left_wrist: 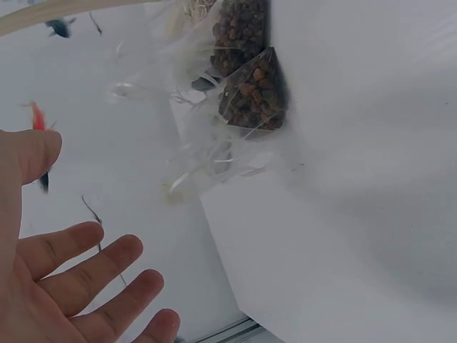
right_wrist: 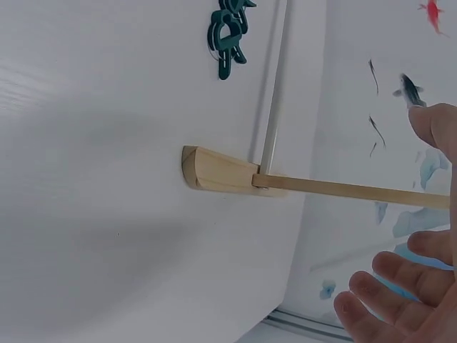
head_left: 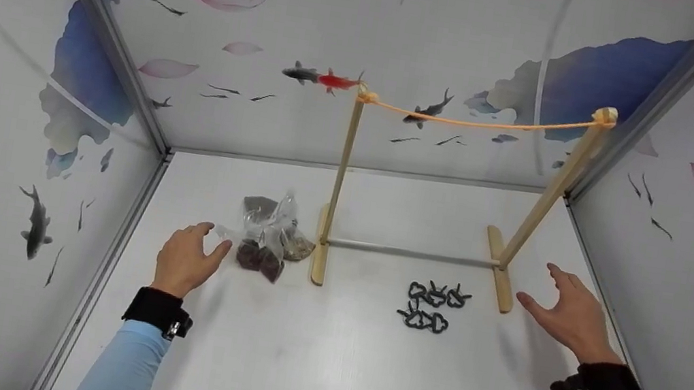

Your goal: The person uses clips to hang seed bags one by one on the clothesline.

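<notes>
The left hand [head_left: 186, 260] hovers with its fingers spread and holds nothing, just beside a small heap of clear plastic bags [head_left: 269, 235] that lies toward the left rear part of the white tabletop [head_left: 321, 370]. In the left wrist view the bags [left_wrist: 250, 86] show brown pellets or granules inside, and their loose tops are crinkled. I judge them light, soft and a little slippery, so the gathered film at the top seems the best place to pinch them. The right hand [head_left: 566, 314] is also spread and empty, near the right foot of a wooden drying rack [head_left: 504, 273] with an orange cord [head_left: 481, 124] stretched between its two posts. Several black clips [head_left: 430, 304] lie in front of the rack, between both hands. No label or writing can be read anywhere.
</notes>
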A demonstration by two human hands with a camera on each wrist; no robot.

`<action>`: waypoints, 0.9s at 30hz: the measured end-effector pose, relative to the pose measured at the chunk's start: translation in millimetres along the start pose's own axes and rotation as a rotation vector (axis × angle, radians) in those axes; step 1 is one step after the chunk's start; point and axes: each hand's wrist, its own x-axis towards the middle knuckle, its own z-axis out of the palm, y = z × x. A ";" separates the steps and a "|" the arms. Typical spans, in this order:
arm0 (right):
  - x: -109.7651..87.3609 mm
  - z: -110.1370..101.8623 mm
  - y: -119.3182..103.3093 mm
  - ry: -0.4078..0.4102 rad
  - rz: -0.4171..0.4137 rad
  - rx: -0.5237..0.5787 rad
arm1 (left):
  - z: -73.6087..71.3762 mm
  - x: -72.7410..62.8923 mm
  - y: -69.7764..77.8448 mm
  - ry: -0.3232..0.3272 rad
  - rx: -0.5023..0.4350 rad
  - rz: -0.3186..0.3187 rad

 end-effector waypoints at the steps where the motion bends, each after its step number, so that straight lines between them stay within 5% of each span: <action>1: -0.5 1.8 -0.3 0.005 -0.004 0.000 | 2.4 0.1 -1.2 0.001 -0.006 -0.005; 14: -2.5 21.0 -8.2 0.027 -0.067 0.036 | 29.1 5.0 -8.3 -0.032 -0.033 -0.049; 21: -1.1 28.3 -12.7 -0.023 -0.021 0.055 | 43.9 11.4 -6.8 -0.056 -0.082 -0.110; 27: -3.4 35.5 -15.5 -0.056 0.007 0.070 | 51.6 15.4 -2.6 -0.060 -0.115 -0.084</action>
